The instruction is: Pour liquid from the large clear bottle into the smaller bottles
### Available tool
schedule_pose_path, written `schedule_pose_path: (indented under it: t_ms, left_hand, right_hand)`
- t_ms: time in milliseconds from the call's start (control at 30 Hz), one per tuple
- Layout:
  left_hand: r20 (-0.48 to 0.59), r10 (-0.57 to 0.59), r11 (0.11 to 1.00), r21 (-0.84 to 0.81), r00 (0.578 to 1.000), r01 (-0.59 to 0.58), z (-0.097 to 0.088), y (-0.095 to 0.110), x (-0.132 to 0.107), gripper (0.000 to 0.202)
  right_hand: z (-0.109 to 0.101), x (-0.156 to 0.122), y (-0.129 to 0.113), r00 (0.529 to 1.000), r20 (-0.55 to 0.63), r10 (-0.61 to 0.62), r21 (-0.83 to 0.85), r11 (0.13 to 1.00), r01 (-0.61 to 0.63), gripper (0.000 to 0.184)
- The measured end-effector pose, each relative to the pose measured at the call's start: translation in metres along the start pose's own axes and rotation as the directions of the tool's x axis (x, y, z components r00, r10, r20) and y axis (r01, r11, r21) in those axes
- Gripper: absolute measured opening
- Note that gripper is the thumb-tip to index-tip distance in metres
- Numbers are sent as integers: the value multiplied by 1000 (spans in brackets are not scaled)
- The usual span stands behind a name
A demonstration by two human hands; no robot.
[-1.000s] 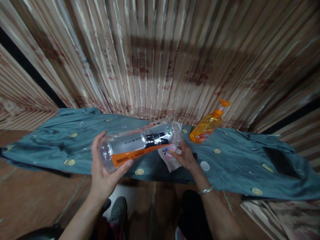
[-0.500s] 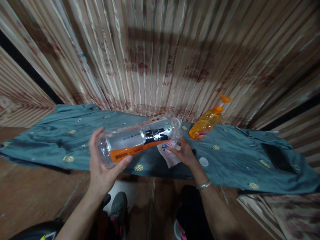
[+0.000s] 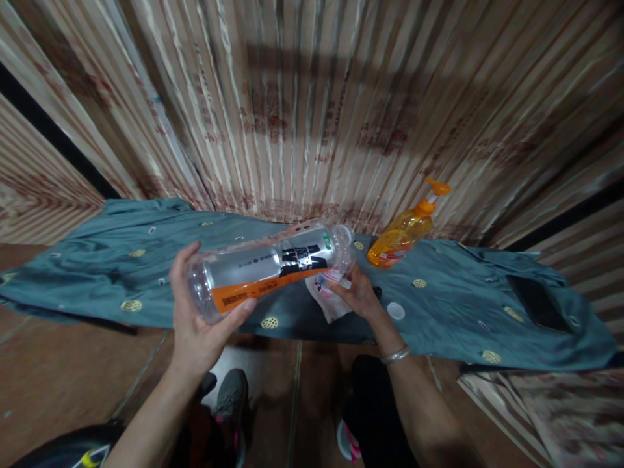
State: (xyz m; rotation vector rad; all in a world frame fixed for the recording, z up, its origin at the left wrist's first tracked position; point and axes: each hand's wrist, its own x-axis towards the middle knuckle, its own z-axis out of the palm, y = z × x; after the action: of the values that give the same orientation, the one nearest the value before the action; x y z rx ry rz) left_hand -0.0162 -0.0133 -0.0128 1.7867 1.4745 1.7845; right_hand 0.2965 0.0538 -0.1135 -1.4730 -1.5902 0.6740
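Note:
My left hand (image 3: 199,325) grips the base end of a large clear plastic bottle (image 3: 268,270) with a silver, black and orange label. The bottle lies almost level, its open neck pointing right. At the neck end my right hand (image 3: 358,292) is closed on a crumpled white cloth with pink print (image 3: 326,296), which hangs below the bottle's mouth. A small white cap (image 3: 396,311) lies on the teal patterned cloth (image 3: 112,273) just right of my right hand.
An orange pump bottle (image 3: 404,234) stands on the teal cloth against a striped curtain (image 3: 312,104). A dark flat object (image 3: 539,302) rests on the cloth at the right. Below are a brown tiled floor (image 3: 63,383) and my shoes (image 3: 229,403).
The whole scene has shifted slightly upward and left in view as my head moved. Both hands keep the same hold on the bottle and cloth.

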Motion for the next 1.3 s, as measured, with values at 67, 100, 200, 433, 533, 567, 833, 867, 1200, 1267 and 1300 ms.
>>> schedule_pose_path:
  t_ms: [67, 100, 200, 433, 533, 567, 833, 867, 1200, 1267, 1300]
  left_hand:
    - [1, 2, 1000, 0, 1000, -2, 0, -1, 0, 102]
    - [8, -2, 1000, 2, 1000, 2, 0, -2, 0, 103]
    - [40, -25, 1000, 8, 999, 25, -1, -2, -1, 102]
    - [41, -6, 1000, 16, 999, 6, -2, -1, -2, 103]
    - [56, 8, 1000, -1, 998, -8, -1, -2, -1, 104]
    - [61, 19, 1000, -8, 998, -18, -1, -2, -1, 107]
    - [56, 24, 1000, 14, 998, -25, 0, -1, -1, 115]
    - [51, 22, 1000, 20, 998, -23, 0, -1, -1, 116]
    - [19, 77, 997, 22, 997, -78, 4, -6, 0, 120]
    - [16, 89, 996, 17, 996, -89, 4, -6, 0, 120]
    - [15, 93, 996, 13, 996, -93, 5, -5, 1, 120]
  right_hand:
    - [0, 0, 0, 1000, 0, 7, -7, 1000, -7, 60]
    - [-1, 1, 0, 1000, 1, 10, -10, 1000, -10, 60]
    - [-1, 1, -1, 1000, 4, 14, -7, 1000, -14, 60]
    - [0, 0, -2, 1000, -21, 12, 13, 1000, -11, 60]
    - [0, 0, -3, 1000, -10, 21, 9, 1000, -21, 64]
    - [0, 0, -3, 1000, -7, 21, 8, 1000, -21, 66]
    - [0, 1, -3, 1000, -2, 24, 6, 1000, -24, 63]
    - [0, 1, -3, 1000, -4, 22, 4, 1000, -22, 62]
    - [-1, 1, -3, 999, 1, 36, 20, 999, -36, 57]
    - [0, 1, -2, 999, 0, 34, 23, 999, -34, 56]
    - [0, 1, -2, 999, -1, 35, 23, 999, -35, 56]
